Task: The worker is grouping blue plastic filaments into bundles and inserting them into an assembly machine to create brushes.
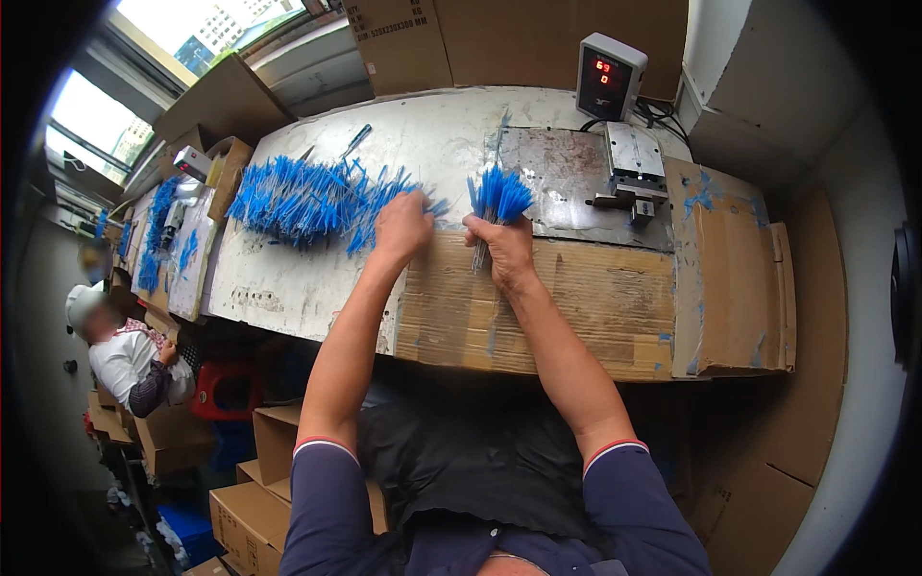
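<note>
My right hand (502, 245) is closed around an upright bundle of thin blue-tipped sticks (500, 196). The blue ends fan out above the fist, and pale thin stems hang below it. My left hand (403, 227) is at the right end of a long pile of the same blue-tipped sticks (303, 202). Motion blurs its curled fingers, and a few blue tips show just beside them. Whether it grips any sticks cannot be made out.
A flat cardboard sheet (538, 305) covers the near tabletop. A metal fixture (634, 168) on a steel plate (547, 168) and a red-digit counter box (610, 77) stand at the right. Behind the pile lies a blue-handled screwdriver (357, 140). Another person (125, 350) sits at far left.
</note>
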Motion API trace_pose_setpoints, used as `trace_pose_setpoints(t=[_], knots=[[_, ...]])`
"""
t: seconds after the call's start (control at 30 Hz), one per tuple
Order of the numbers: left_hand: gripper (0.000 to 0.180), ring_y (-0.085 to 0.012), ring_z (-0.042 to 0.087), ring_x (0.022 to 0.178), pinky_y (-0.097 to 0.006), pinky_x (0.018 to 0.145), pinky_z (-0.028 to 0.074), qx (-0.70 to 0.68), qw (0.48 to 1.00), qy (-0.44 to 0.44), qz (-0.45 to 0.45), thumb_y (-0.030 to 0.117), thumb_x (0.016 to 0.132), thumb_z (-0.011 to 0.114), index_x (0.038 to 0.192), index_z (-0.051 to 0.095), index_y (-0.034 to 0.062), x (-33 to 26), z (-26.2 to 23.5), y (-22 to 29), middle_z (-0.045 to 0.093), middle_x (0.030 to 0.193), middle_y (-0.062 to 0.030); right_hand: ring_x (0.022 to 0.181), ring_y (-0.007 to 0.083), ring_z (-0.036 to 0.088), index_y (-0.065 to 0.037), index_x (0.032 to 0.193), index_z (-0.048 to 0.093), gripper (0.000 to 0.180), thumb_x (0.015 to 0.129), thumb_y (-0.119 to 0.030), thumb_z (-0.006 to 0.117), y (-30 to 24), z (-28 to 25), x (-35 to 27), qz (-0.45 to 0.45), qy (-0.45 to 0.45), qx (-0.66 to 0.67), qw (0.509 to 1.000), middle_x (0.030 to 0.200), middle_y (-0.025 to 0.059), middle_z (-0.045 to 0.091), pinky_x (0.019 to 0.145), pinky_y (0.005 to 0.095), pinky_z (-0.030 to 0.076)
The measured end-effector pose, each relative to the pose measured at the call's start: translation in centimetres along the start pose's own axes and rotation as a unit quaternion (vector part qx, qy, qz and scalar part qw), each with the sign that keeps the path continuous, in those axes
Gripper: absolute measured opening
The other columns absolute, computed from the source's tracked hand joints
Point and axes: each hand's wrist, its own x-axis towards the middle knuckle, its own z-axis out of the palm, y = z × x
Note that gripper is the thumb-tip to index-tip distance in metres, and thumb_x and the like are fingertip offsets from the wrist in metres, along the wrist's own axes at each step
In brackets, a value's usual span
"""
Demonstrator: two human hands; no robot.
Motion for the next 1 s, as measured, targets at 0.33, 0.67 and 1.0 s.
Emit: trace_pose_setpoints(t=[0.33, 0.67, 1.0], knots=[[0.022, -0.0113, 0.066, 0.064, -0.026, 0.051, 0.053, -0.425, 0.893, 0.022, -0.143, 0.004, 0.09, 0.068, 0.111, 0.069, -0.0039, -1.3, -4.4, -2.6, 0.072, 0.087, -0.0084, 0.063, 0.0149, 0.065, 0.0, 0.09, 0.07, 0.01, 0.082, 0.001, 0.076, -0.2, 0.0, 0.0, -0.071, 0.018, -0.004, 0.997, 0.079, 0.0056, 0.07, 0.058, 0.0308, 0.052], [0.016, -0.0069, 0.06, 0.059, -0.024, 0.05, 0.049, -0.408, 0.905, -0.087, -0.082, 0.01, 0.096, 0.068, 0.103, 0.071, -0.004, -3.7, -7.3, -1.1, 0.071, 0.081, -0.0055, 0.083, 0.0265, 0.068, -0.004, 0.1, 0.072, 0.02, 0.081, 0.0, 0.075, 0.3, 0.7, -0.7, -0.448, -0.006, -0.353, 0.821, 0.087, 0.0096, 0.071, 0.075, 0.0368, 0.055], [0.016, -0.0111, 0.068, 0.067, -0.025, 0.059, 0.055, -0.381, 0.92, -0.091, -0.005, 0.011, 0.096, 0.071, 0.102, 0.07, -0.0032, -4.1, -7.5, 1.4, 0.071, 0.08, -0.006, 0.079, 0.0317, 0.069, -0.003, 0.097, 0.069, 0.016, 0.083, -0.005, 0.076, 0.7, 0.7, -0.4, -0.317, -0.084, -0.426, 0.843, 0.084, 0.0146, 0.07, 0.078, 0.0397, 0.054]])
